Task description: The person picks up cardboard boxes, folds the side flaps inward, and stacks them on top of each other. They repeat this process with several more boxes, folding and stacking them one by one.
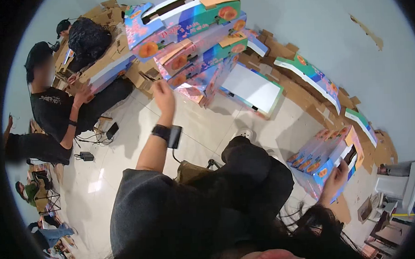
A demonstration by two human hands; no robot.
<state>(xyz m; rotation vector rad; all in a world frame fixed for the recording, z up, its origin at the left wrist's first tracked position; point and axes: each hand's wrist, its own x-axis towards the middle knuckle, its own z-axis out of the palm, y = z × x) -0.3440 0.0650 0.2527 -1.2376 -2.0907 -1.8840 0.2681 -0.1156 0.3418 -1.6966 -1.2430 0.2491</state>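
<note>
Glossy printed cardboard box (326,154) at 4 o'clock, rectangular, long axis 8-to-2 o'clock, right hand (335,177) gripping its near edge, left hand (163,96) against box stack (199,42) at 11 o'clock, grip unclear.

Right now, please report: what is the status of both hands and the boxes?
Left hand on box stack. Right hand gripping printed box. Co-worker seated beside stack.

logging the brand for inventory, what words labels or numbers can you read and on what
Nothing reads clearly.
Pink lettering on the stacked boxes: too blurred.
Print on the box in the right hand: too small.
Print on a person's black shirt: too blurred.
</note>
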